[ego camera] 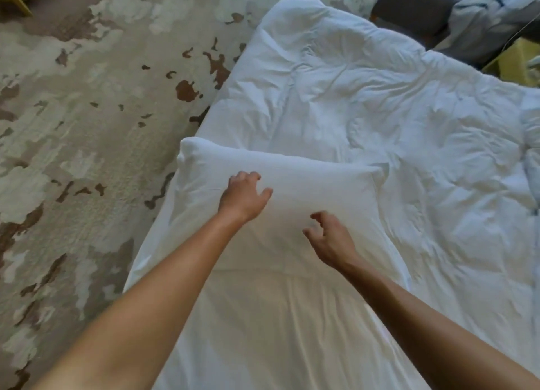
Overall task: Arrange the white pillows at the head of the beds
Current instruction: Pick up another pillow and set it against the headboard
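A white pillow lies across the near part of the bed, its left corner reaching past the mattress edge. My left hand rests on the pillow's left half with fingers loosely curled and thumb spread. My right hand hovers over the pillow's near edge, fingers bent like a claw, holding nothing. A crumpled white duvet covers the far part of the bed beyond the pillow.
Patterned beige and brown carpet fills the left side. A dark grey seat with pale bedding piled on it stands at the top right, beside a yellow piece of furniture. More white bedding shows at the right edge.
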`<state>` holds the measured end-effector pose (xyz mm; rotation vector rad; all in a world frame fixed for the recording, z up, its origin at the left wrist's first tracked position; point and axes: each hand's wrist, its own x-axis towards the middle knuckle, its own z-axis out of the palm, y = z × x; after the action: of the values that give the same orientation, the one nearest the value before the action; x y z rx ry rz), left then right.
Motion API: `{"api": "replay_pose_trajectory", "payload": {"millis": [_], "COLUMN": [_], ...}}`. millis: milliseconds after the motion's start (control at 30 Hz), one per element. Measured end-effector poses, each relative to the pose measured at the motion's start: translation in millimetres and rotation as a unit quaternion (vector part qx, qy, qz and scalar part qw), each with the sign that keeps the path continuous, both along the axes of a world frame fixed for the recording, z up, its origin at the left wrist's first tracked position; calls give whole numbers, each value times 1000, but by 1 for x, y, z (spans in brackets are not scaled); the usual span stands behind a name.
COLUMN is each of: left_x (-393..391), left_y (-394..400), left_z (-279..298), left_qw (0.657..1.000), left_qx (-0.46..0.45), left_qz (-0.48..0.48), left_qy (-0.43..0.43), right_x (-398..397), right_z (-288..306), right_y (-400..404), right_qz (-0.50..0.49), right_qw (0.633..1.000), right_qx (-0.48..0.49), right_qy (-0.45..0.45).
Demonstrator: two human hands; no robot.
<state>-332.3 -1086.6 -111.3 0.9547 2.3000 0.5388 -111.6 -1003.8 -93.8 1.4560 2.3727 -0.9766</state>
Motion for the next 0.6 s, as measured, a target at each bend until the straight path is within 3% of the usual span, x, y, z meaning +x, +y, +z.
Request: {"api": "replay_pose_trajectory", "payload": {"millis": [133,433,600], "left_x": [-27,-3,10], "left_y": [36,6,-6], "left_z": [-59,-132,-138], "left_qw": [988,985,980], "left_qx": [-117,-103,-115], "left_qz": [-59,-63,-77], "left_qy": [84,122,143], "right_x": [-44,-139,-127], "right_z": [-31,-108,-144], "right_y": [55,151,135], "right_qz": [32,101,110], "right_qw": [997,989,981], "right_qx": [57,66,122], "right_qy": [-32,-85,-101]}}
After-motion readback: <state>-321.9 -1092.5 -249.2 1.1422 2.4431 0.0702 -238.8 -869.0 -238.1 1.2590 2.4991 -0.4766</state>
